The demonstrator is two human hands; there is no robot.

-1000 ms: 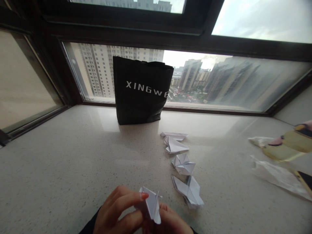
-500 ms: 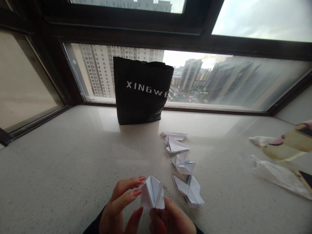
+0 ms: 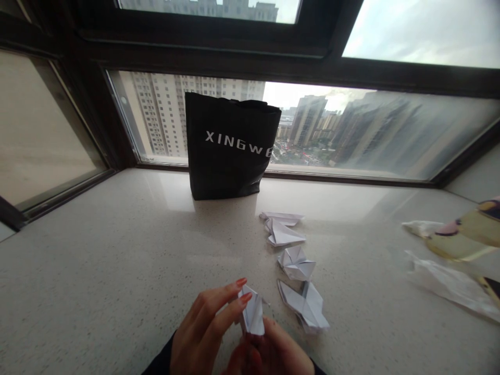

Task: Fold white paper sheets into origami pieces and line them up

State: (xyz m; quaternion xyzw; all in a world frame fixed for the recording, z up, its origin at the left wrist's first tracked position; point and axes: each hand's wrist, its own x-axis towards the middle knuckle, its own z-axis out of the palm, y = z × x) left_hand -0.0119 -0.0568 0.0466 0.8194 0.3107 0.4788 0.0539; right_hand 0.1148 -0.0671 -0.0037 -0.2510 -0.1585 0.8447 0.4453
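Note:
A small folded white paper point(image 3: 254, 313) is held low in front of me, over the pale speckled sill. My right hand point(image 3: 279, 349) grips its lower end from below. My left hand point(image 3: 213, 325) is closed over its left side, with two red-nailed fingertips on the upper part and the thumb near the bottom edge. To the right lie a winged folded paper point(image 3: 308, 307) and a star-like folded paper point(image 3: 297, 263). Farther back, a pointed folded paper point(image 3: 284, 233) touches or overlaps a flat narrow one point(image 3: 287, 217).
A black bag point(image 3: 232, 151) with white letters stands against the window at the back. On the right are crumpled white tissue point(image 3: 449, 281), a yellowish transparent item point(image 3: 457, 242) and the corner of a dark, gold-edged object point(image 3: 492, 289).
My left hand has moved right and its fingers have come down over the paper's left side, covering part of it. My right hand has kept its grip.

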